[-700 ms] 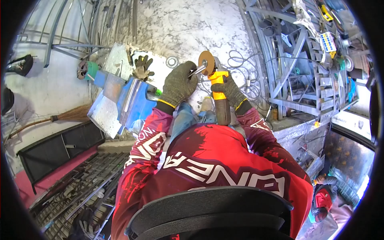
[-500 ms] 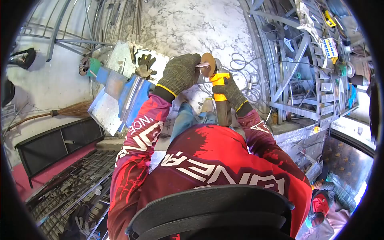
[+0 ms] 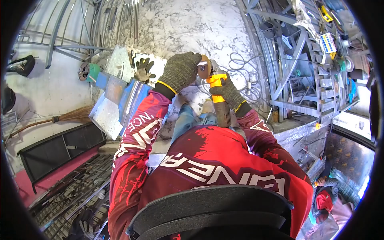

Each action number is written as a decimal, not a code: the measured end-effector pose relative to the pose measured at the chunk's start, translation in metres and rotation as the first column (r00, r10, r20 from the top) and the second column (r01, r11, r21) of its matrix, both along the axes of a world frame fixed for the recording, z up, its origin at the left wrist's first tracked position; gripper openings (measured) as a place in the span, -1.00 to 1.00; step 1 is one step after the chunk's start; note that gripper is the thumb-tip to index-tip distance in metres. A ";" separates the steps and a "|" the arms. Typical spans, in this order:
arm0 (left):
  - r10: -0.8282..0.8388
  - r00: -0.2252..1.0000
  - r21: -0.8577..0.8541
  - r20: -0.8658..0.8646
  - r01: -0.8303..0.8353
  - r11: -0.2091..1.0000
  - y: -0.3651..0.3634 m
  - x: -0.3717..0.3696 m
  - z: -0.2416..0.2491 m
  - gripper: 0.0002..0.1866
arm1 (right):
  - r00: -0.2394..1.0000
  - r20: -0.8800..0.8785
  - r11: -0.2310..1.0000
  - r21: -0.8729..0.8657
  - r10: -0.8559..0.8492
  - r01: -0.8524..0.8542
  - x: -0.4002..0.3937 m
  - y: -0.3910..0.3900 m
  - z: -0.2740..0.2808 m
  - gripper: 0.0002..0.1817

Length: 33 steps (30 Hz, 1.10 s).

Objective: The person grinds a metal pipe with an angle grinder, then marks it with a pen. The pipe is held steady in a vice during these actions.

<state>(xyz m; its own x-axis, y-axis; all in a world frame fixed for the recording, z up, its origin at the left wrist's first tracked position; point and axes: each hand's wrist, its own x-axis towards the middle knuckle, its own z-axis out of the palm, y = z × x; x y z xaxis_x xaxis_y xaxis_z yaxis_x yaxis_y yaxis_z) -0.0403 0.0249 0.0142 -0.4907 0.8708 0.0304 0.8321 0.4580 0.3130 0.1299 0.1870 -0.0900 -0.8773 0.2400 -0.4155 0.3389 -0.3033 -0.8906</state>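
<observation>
My left hand (image 3: 180, 71), in a dark knitted glove with a yellow cuff, is closed on a small pale metal piece (image 3: 203, 63). That piece lies against the brown disc (image 3: 205, 71) of a yellow angle grinder (image 3: 217, 82). Wrapped round the grinder's body is my right hand (image 3: 229, 91), gloved the same way. The grinder's dark rear end (image 3: 223, 116) points back towards my body. Whether the disc is spinning, I cannot tell.
A blue vise (image 3: 130, 100) stands left of my left arm, with a loose glove (image 3: 144, 70) beyond it. Cables (image 3: 244, 64) lie on the floor. Metal frames (image 3: 294, 72) line the right side. A person in red (image 3: 325, 200) is at lower right.
The metal piece and the disc have shifted slightly, and the disc now faces me differently. Both hands keep their hold. The view has moved a little.
</observation>
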 end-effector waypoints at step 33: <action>0.287 0.944 0.312 0.160 -0.324 0.893 -0.034 0.006 -0.013 -0.72 | 0.996 -0.006 0.994 -0.061 0.087 -0.087 -0.009 0.004 -0.015 -0.46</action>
